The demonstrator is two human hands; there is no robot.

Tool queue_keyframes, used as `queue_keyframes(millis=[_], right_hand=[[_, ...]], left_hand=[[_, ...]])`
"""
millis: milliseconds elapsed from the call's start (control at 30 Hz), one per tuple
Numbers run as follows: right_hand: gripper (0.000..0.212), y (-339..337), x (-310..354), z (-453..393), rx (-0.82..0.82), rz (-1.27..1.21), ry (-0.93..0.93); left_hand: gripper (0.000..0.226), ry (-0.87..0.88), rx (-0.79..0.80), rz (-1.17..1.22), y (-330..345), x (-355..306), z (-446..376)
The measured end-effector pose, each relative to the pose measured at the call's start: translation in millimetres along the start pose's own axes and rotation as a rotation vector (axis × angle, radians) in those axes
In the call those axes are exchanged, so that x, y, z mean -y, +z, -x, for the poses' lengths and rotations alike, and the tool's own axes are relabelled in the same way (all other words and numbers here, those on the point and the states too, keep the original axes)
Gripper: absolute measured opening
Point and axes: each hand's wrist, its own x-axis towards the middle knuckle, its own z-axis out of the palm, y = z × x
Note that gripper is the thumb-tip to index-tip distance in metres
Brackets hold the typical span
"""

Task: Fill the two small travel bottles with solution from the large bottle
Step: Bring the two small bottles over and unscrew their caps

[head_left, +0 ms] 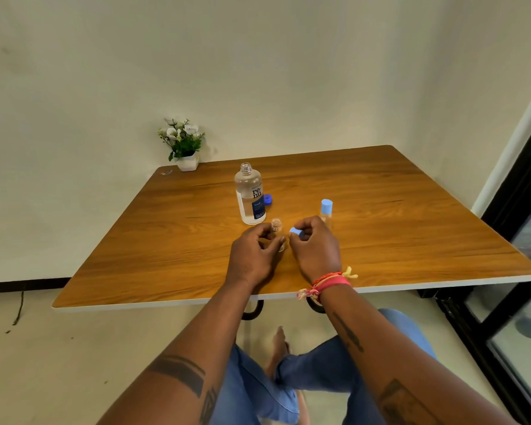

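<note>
Large bottle (249, 196) stands upright near mid-tabletop, uncapped, clear liquid inside, label facing right. Tabletop (380, 210) is wood-grain with a pale edge. Plant (183, 145) in a white pot sits at the far left corner, against the wall.

Left hand (253, 256) curls round the open small bottle (276, 228), which stands upright just near of the large bottle; only its neck and mouth show above the fingers. Right hand (314, 246) sits just right of it and pinches a light blue cap (295, 232) between thumb and fingertips, close beside the open mouth. Bracelets (328, 282), red and pink, on the right wrist.

Capped small bottle (326, 211) stands upright on the far side of the right hand, partly hidden by it. Dark blue cap (268, 199) lies on the tabletop, just right of the large bottle.
</note>
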Motion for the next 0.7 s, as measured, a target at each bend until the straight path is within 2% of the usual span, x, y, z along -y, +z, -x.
queue_keyframes(millis=[100, 700], right_hand=[[0.025, 10, 4, -11, 0.061, 0.173, -0.054], [0.029, 21, 10, -29, 0.117, 0.594, -0.285]], left_hand=[[0.025, 0.006, -0.005, 0.015, 0, 1, -1], [0.025, -0.002, -0.062, 0.016, 4, 7, -2]])
